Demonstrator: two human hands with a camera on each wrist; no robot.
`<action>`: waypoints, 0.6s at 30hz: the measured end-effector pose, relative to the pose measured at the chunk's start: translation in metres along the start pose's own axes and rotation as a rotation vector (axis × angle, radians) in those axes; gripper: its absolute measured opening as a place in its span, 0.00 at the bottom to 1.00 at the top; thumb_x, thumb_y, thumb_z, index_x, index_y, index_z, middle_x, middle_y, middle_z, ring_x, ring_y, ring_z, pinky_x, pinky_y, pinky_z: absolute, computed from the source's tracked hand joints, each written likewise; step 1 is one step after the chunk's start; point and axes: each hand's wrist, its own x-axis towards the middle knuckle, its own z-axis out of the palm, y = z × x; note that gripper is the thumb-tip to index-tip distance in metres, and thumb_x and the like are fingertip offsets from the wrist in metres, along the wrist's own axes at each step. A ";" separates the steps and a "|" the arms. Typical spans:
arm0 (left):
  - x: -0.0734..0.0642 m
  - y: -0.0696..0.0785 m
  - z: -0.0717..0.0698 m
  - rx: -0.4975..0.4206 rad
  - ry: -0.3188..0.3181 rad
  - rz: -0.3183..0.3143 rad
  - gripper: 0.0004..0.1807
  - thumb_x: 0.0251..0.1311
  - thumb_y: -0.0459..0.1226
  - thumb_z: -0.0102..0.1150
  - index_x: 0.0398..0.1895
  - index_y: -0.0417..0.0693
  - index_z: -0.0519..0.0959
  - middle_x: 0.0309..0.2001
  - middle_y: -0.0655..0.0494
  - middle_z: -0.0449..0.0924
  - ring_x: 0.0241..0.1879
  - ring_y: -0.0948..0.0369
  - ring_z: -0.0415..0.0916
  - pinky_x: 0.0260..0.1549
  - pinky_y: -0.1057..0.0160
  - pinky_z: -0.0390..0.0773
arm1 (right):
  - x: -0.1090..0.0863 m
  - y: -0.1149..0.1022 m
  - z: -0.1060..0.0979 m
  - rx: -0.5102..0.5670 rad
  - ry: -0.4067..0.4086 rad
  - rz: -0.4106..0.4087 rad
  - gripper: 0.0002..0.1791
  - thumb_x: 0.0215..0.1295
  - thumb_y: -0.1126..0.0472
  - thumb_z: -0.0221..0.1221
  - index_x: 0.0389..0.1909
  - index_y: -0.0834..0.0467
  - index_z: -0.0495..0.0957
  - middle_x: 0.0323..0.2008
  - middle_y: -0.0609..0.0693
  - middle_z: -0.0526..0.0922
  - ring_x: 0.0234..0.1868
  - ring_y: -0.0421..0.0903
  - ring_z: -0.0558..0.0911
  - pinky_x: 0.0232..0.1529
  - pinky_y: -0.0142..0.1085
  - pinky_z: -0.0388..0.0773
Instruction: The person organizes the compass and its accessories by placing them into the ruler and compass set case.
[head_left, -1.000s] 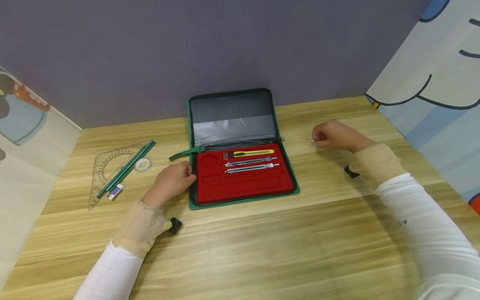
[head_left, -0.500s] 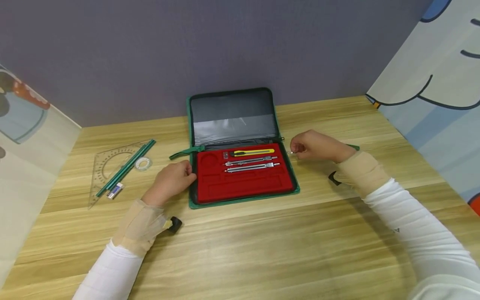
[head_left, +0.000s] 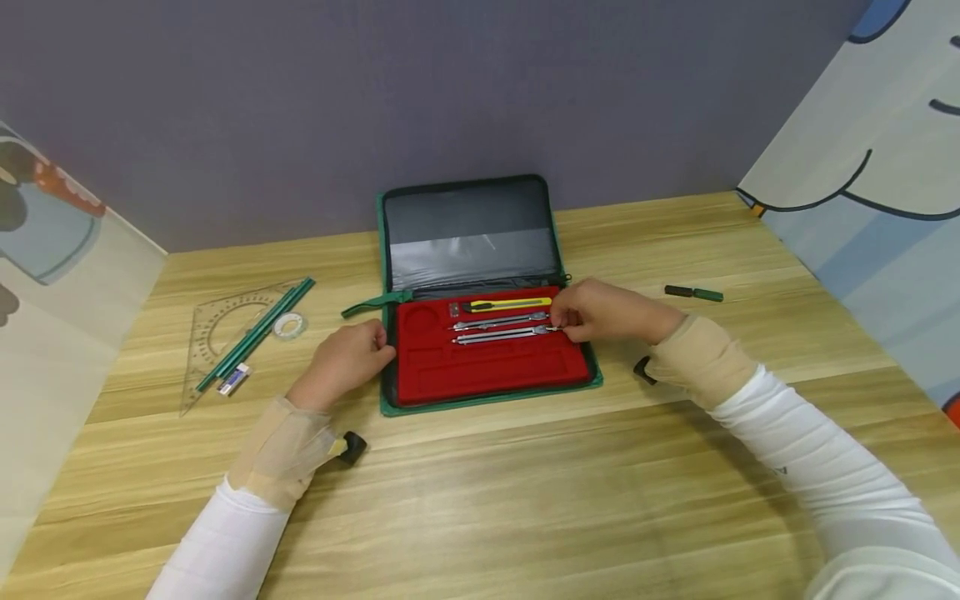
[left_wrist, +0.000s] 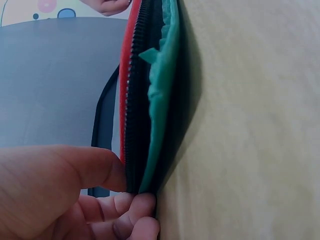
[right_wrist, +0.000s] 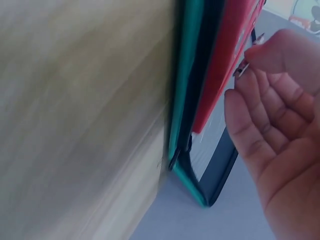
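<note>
While the left hand [head_left: 345, 367] pinched the green case [head_left: 491, 400] mid-frame, the right hand's [head_left: 603, 311] fingers gripped a small metal piece [right_wrist: 241, 69] at its red tray [head_left: 480, 372] — cutter [head_left: 510, 305] and metal tools [head_left: 498, 336] lay seated, pencils [head_left: 255, 337] and eraser [head_left: 234, 380] outside, frame left.

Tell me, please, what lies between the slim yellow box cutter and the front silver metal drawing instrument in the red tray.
Another long silver metal drawing instrument lies between the cutter and the front instrument, as the head view shows.
</note>
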 end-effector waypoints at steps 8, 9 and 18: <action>0.000 0.001 -0.002 0.003 -0.005 -0.007 0.06 0.57 0.38 0.50 0.28 0.44 0.71 0.19 0.55 0.69 0.21 0.58 0.65 0.19 0.63 0.61 | 0.007 -0.010 0.005 0.028 -0.071 -0.015 0.08 0.53 0.73 0.58 0.32 0.60 0.79 0.30 0.49 0.81 0.28 0.38 0.75 0.31 0.34 0.75; 0.000 0.001 -0.001 0.003 -0.006 -0.008 0.06 0.57 0.38 0.50 0.28 0.44 0.71 0.19 0.55 0.69 0.21 0.58 0.65 0.19 0.63 0.61 | 0.008 -0.011 0.005 0.022 -0.075 -0.024 0.08 0.53 0.73 0.58 0.32 0.59 0.79 0.29 0.48 0.81 0.28 0.38 0.75 0.31 0.33 0.75; 0.001 0.001 -0.001 0.002 -0.009 -0.016 0.06 0.57 0.38 0.50 0.28 0.44 0.71 0.20 0.55 0.69 0.22 0.58 0.66 0.19 0.63 0.62 | 0.012 -0.011 0.007 0.004 -0.117 -0.063 0.08 0.54 0.73 0.57 0.33 0.60 0.80 0.30 0.49 0.81 0.28 0.38 0.75 0.32 0.33 0.75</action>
